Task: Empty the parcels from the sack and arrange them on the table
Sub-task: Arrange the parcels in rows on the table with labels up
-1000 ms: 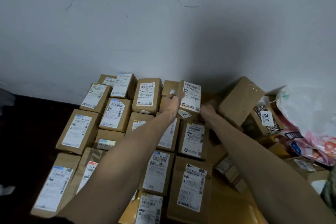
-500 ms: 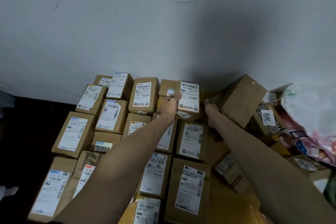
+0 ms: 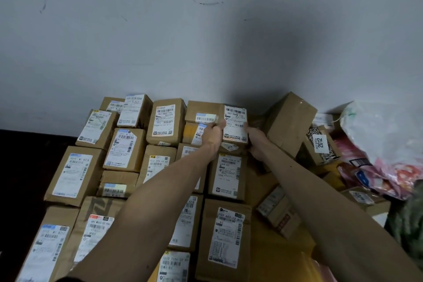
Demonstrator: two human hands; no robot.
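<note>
Head view — left hand [image 3: 214, 133] and right hand [image 3: 253, 136] grip one labelled parcel [image 3: 235, 119] — back row, by the wall [image 3: 206, 41].

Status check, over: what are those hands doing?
Left hand and right hand hold brown cardboard parcel with white label, back row. Tilted plain cardboard box close right.

We log a dark surface [image 3: 25, 167] against the wall [image 3: 137, 52], carrying labelled cardboard parcels [image 3: 75, 176] in close rows, neighbours touching; right-hand ones tilted.

Left hand [image 3: 214, 133] and right hand [image 3: 253, 136] both extended forward, gripping
</note>
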